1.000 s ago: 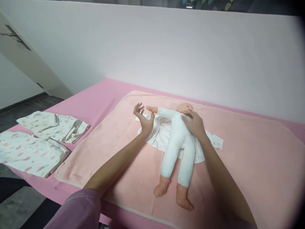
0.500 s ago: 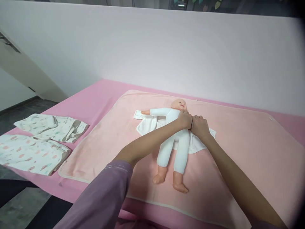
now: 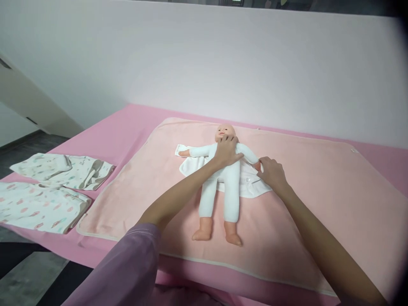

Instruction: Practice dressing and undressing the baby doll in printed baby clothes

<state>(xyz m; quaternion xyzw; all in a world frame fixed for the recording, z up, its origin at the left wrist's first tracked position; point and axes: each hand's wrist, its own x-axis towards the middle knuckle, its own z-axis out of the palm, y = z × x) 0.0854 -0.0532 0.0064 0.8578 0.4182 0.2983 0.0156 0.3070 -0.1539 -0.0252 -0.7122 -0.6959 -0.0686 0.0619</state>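
Observation:
A baby doll [image 3: 234,197] with a white cloth body lies on its back over a spread white baby shirt [image 3: 253,187]. The shirt's one cuff is by the doll's outstretched hand at the left. Across the doll's upper chest rests my left hand [image 3: 227,151], fingers spread near its neck and thumb held out. My right hand [image 3: 272,172] has curled fingers closed at the doll's other hand [image 3: 257,166]. Whether those fingers also grip the shirt's sleeve is hidden.
Beneath the doll is a peach blanket [image 3: 318,204] on a pink-covered table [image 3: 117,127]. Two folded printed garments [image 3: 41,206] lie at the left edge, a spoon-shaped item [image 3: 92,174] on the farther one. A white partition [image 3: 223,63] rises behind.
My left hand has moved leftward from beside my right hand onto the doll's chest. The doll has shifted left and its arm now reaches toward my right hand.

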